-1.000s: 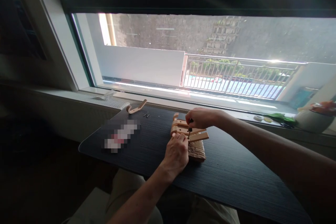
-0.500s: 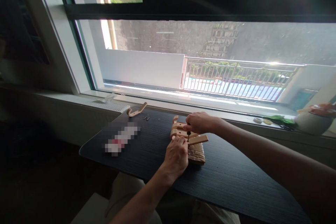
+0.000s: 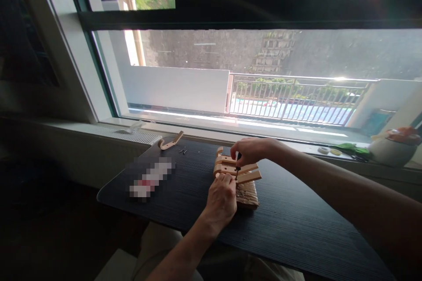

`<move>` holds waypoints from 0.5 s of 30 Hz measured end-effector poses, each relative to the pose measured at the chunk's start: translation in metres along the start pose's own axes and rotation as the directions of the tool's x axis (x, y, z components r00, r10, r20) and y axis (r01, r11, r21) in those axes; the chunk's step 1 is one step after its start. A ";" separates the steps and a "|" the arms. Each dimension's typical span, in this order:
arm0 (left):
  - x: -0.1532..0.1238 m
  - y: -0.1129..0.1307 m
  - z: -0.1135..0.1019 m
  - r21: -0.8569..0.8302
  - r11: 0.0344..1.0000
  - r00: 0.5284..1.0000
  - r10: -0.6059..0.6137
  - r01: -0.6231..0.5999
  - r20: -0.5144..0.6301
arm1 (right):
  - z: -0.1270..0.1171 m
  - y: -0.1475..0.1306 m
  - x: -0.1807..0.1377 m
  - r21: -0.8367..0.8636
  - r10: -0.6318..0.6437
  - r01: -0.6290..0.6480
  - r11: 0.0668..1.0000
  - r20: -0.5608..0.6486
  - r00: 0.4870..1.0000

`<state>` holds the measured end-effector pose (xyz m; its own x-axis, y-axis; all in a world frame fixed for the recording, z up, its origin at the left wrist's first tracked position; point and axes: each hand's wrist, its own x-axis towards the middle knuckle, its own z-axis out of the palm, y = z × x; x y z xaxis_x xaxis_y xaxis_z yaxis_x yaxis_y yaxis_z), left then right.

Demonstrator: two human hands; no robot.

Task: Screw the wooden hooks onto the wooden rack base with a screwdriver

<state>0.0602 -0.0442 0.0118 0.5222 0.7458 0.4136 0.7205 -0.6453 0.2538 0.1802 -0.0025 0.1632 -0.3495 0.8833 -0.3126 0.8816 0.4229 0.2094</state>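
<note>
Pinching a slim screwdriver with a dark handle (image 3: 238, 158) and a thin metal shaft, your right grip (image 3: 249, 151) is closed around the handle, the shaft standing nearly upright below it. The tip meets a flat, pale wooden strip (image 3: 249, 177) just beside the fingertips of your left grip (image 3: 222, 193). Those fingers are curled down over the strip's left end; you cannot tell how tightly they close, since their undersides are hidden. The strip's straight end points right, away from your left grip, over a light-brown block with a ridged surface (image 3: 248, 197), which sits just right of that hand on the dark, wood-grained tabletop (image 3: 286, 224). Just beyond your left grip and partly below your right one, more curved, pale wooden hooks (image 3: 223, 158) lie side by side. Well to the left of both grips, near the far edge, you have a loose, J-shaped pale wooden hook (image 3: 171, 143), with small, dark metal screws (image 3: 183, 151) near it. A blurred white-and-red item (image 3: 151, 180) lies left of your left grip.
</note>
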 end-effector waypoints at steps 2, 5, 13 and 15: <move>0.000 0.000 0.000 0.005 1.000 1.000 0.009 -0.009 -0.009 | 0.001 -0.002 0.000 0.003 -0.022 0.022 1.000 -0.007 1.000; 0.000 0.001 -0.001 0.006 1.000 1.000 0.016 -0.016 -0.010 | 0.003 -0.004 0.001 -0.022 0.019 -0.020 1.000 -0.051 0.998; 0.000 -0.001 0.002 0.010 1.000 1.000 0.017 -0.017 -0.006 | 0.008 0.000 0.000 0.018 -0.031 0.032 0.999 -0.015 0.999; 0.001 -0.001 0.002 0.014 1.000 1.000 0.018 -0.018 -0.003 | 0.010 0.000 0.000 0.014 -0.011 0.011 1.000 -0.031 0.999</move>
<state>0.0607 -0.0427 0.0103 0.5338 0.7337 0.4204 0.7175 -0.6561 0.2340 0.1838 -0.0049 0.1538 -0.3686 0.8844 -0.2864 0.8819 0.4301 0.1930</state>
